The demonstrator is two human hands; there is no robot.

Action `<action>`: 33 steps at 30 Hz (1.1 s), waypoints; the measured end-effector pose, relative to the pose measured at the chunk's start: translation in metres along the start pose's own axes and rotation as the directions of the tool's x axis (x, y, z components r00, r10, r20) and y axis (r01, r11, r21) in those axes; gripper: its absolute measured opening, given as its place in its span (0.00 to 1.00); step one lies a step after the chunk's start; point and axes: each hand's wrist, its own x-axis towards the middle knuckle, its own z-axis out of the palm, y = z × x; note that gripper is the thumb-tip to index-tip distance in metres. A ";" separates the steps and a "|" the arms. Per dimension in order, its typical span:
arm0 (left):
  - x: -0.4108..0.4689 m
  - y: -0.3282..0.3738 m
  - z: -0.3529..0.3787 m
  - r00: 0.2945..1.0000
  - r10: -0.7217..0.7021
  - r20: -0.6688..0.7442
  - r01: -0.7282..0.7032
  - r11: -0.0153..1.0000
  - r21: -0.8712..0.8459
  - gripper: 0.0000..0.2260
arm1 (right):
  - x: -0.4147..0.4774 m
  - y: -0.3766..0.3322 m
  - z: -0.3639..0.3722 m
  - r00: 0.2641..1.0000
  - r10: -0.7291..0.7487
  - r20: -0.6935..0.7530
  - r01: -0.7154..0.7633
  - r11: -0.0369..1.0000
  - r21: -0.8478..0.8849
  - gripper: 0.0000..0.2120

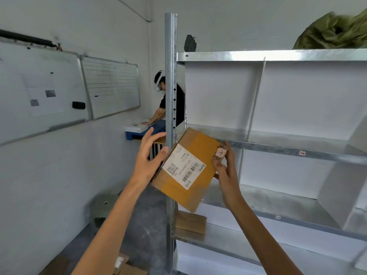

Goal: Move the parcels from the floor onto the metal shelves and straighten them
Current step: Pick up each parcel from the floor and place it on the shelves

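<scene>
A brown cardboard parcel (190, 181) with a white shipping label is held tilted in the air, in front of the left post of the metal shelves (278, 147). My right hand (224, 165) grips its right edge. My left hand (149, 155) is against its left edge with the fingers spread. Another brown parcel (190, 225) lies on a lower shelf, just behind the post. More parcels (123, 264) lie on the floor by the bottom edge of the view.
The upright steel post (170, 96) stands right behind the held parcel. An olive green bag (333, 32) and a dark object (190, 43) sit on the top shelf. Another person (170, 102) leans over a blue and white box (137, 129) behind. Whiteboards (59, 90) hang on the left wall.
</scene>
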 end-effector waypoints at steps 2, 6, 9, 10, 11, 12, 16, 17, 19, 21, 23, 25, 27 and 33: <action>0.007 0.007 0.006 0.976 0.054 0.210 -0.056 0.998 0.002 0.22 | 0.001 -0.003 -0.004 0.999 -0.016 0.029 0.016 1.000 0.013 0.24; -0.007 0.018 0.047 0.933 0.050 0.356 -0.011 0.994 -0.110 0.25 | -0.003 -0.019 -0.005 0.998 -0.038 0.049 0.043 0.995 -0.093 0.25; -0.015 0.021 0.068 0.962 0.031 0.270 0.029 0.977 -0.213 0.20 | -0.003 -0.023 -0.013 0.992 -0.112 0.064 0.123 0.966 -0.226 0.30; -0.016 0.021 0.072 0.965 0.027 0.263 0.035 0.973 -0.228 0.20 | -0.003 -0.024 -0.017 0.986 -0.137 0.090 0.155 0.958 -0.243 0.29; -0.017 0.021 0.076 0.965 0.018 0.263 0.044 0.973 -0.228 0.19 | -0.005 -0.023 -0.023 0.983 -0.141 0.119 0.168 0.950 -0.263 0.28; -0.018 0.021 0.079 0.965 0.011 0.262 0.048 0.975 -0.219 0.20 | -0.007 -0.021 -0.029 0.981 -0.132 0.139 0.168 0.941 -0.293 0.29; -0.017 0.026 0.099 0.973 0.057 0.225 -0.001 0.970 -0.241 0.24 | -0.011 -0.016 -0.054 0.987 -0.087 0.136 0.131 0.923 -0.361 0.41; -0.016 0.029 0.107 0.971 0.072 0.228 -0.012 0.967 -0.254 0.24 | -0.011 -0.017 -0.061 0.989 -0.088 0.116 0.124 0.924 -0.363 0.42; -0.015 0.039 0.127 0.961 0.052 0.271 0.031 0.956 -0.293 0.25 | -0.012 -0.024 -0.078 0.995 -0.093 0.047 0.104 0.926 -0.363 0.40; -0.013 0.052 0.148 0.940 0.027 0.341 0.111 0.919 -0.378 0.26 | -0.013 -0.034 -0.098 0.992 -0.118 -0.033 0.096 0.918 -0.385 0.38; -0.008 0.064 0.172 0.919 0.062 0.390 0.145 0.865 -0.480 0.27 | -0.014 -0.047 -0.127 0.989 -0.125 -0.079 0.084 0.913 -0.399 0.37; -0.005 0.078 0.199 0.887 0.116 0.446 0.160 0.830 -0.534 0.29 | -0.017 -0.067 -0.160 0.985 -0.118 -0.129 0.065 0.932 -0.356 0.35; -0.007 0.100 0.230 0.836 0.176 0.520 0.143 0.845 -0.516 0.29 | -0.023 -0.087 -0.196 0.970 -0.139 -0.199 0.066 0.940 -0.336 0.33; -0.037 0.170 0.330 0.719 0.284 0.635 0.131 0.841 -0.525 0.28 | -0.054 -0.126 -0.301 0.919 -0.254 -0.300 0.085 0.873 -0.481 0.31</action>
